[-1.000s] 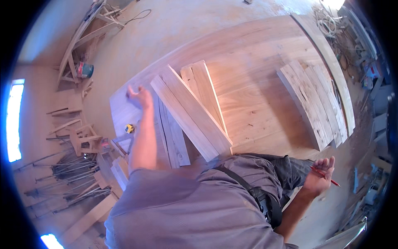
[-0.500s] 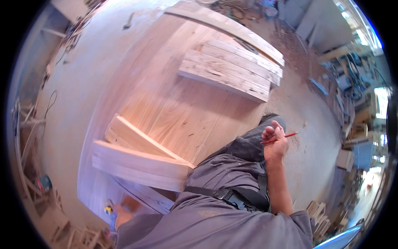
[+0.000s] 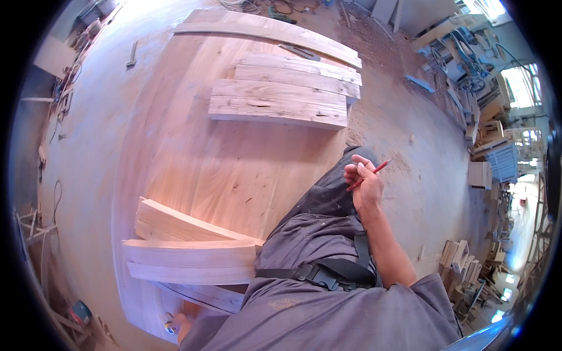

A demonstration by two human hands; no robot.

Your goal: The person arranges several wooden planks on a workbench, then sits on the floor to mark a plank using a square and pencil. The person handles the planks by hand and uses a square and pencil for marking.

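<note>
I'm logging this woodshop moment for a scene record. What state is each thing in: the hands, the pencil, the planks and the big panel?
Right hand: closed around the red pencil, raised beside the leg.
Red pencil: held, tip pointing up and right.
Left hand: mostly hidden, resting low on the panel edge.
Near planks: stacked, crossing at an angle.
Far planks: lying flat, side by side.
Large wooden panel: flat on the floor.

The right hand (image 3: 363,186) pinches a red pencil (image 3: 369,174) above the person's thigh, off the right edge of the big wooden panel (image 3: 234,169). Near left, the left hand (image 3: 180,325) presses on the panel just beside a tape measure (image 3: 169,329), with stacked boards (image 3: 187,251) resting beyond it. Far off, more planks (image 3: 281,96) lie side by side.
</note>
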